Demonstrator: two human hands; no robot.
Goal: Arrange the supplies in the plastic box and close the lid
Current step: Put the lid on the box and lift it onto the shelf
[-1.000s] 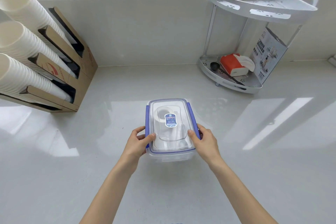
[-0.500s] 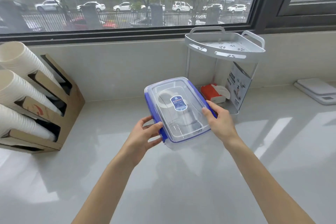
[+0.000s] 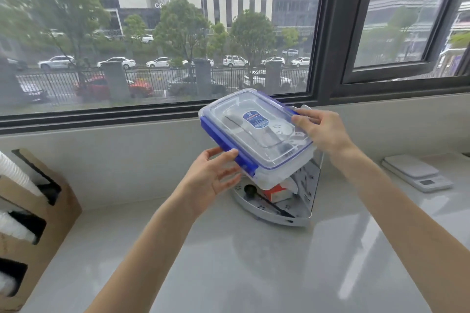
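A clear plastic box (image 3: 256, 132) with blue latches and a blue label on its shut lid is held in the air, tilted, in front of the corner rack. My left hand (image 3: 211, 180) grips its near left edge at the blue latch. On the far right side my right hand (image 3: 320, 129) holds the other edge. Pale contents show dimly through the lid; I cannot tell what they are.
A grey two-tier corner rack (image 3: 277, 213) stands behind and below the box, with a red-and-white pack (image 3: 277, 192) and a dark scoop on its bottom shelf. A white scale (image 3: 417, 173) lies at the right. A cardboard cup holder (image 3: 33, 223) with paper cups is left.
Both hands have lifted the box off the counter and carried it up and to the right, toward the rack. The view has tilted up to the window.
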